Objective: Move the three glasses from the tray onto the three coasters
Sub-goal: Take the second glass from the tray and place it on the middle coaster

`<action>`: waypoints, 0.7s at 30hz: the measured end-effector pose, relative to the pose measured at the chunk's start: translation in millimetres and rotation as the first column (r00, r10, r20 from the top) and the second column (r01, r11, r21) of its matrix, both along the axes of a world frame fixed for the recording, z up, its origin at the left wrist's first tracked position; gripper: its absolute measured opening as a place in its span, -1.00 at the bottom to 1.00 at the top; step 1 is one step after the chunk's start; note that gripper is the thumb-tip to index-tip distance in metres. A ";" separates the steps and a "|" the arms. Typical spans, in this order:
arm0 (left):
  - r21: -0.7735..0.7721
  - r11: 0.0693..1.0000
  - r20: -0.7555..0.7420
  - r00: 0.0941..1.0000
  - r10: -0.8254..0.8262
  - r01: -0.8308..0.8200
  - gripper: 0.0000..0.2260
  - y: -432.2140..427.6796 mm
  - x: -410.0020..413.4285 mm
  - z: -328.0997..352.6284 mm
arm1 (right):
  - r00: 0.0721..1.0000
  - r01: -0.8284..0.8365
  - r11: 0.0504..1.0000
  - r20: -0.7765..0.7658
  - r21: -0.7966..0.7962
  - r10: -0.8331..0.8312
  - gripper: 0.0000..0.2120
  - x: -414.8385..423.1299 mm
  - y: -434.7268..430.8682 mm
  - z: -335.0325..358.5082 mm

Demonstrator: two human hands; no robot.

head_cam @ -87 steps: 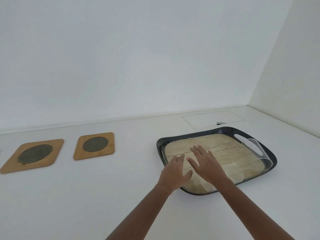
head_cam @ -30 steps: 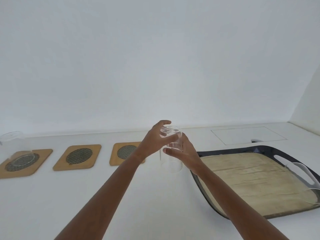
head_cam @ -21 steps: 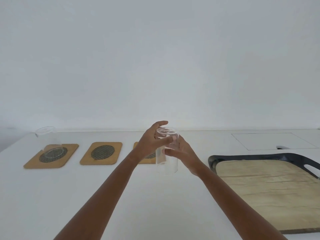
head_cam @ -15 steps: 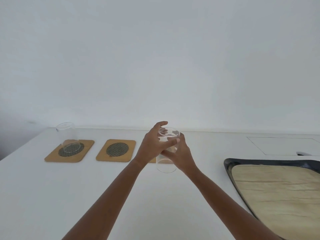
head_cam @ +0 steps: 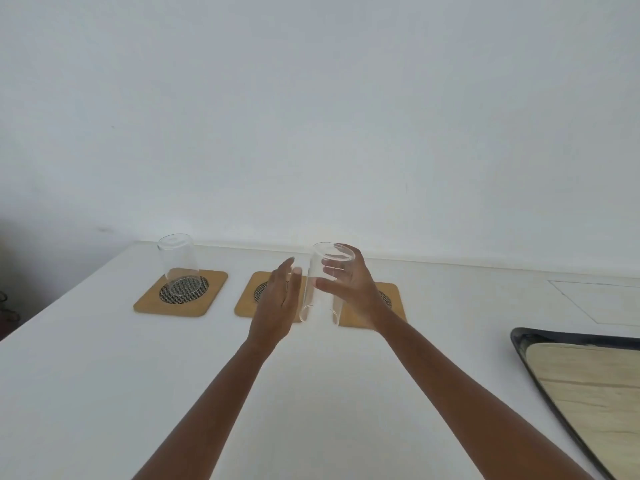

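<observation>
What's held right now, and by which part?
The right hand holds a clear glass by its side wall, fingers wrapped round the upper half, near the rim. The left hand is open beside it and grips nothing.

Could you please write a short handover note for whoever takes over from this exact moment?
Right hand: grip shut on a clear glass, held above the table between the middle coaster and the right coaster.
Left hand: open, beside the glass, not gripping it.
Done: one glass stands on the left coaster.
Left: set the held glass on a free coaster. The third glass is out of view; only a corner of the tray shows.
</observation>
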State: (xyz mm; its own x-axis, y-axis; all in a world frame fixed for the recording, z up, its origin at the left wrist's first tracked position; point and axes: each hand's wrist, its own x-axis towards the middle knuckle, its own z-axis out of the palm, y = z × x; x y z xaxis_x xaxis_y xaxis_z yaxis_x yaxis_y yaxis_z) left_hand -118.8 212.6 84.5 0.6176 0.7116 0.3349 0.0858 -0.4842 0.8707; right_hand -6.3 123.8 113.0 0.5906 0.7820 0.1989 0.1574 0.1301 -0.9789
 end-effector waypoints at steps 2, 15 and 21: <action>0.093 0.992 -0.113 0.989 0.091 -0.081 -0.59 16.5 -10.4 -21.7 | 0.997 -0.053 0.999 -0.053 0.010 0.054 -0.38 3.7 11.7 -0.6; 0.399 0.917 -0.614 0.737 0.281 -0.017 -0.36 72.7 -31.4 -106.5 | 0.990 -0.009 0.978 0.136 -0.208 0.038 -0.34 31.0 81.6 -18.5; 0.370 0.928 -0.602 0.750 0.274 -0.042 -0.39 106.8 -19.6 -128.6 | 0.964 0.088 0.960 0.264 -0.264 -0.016 -0.29 38.2 129.1 -50.8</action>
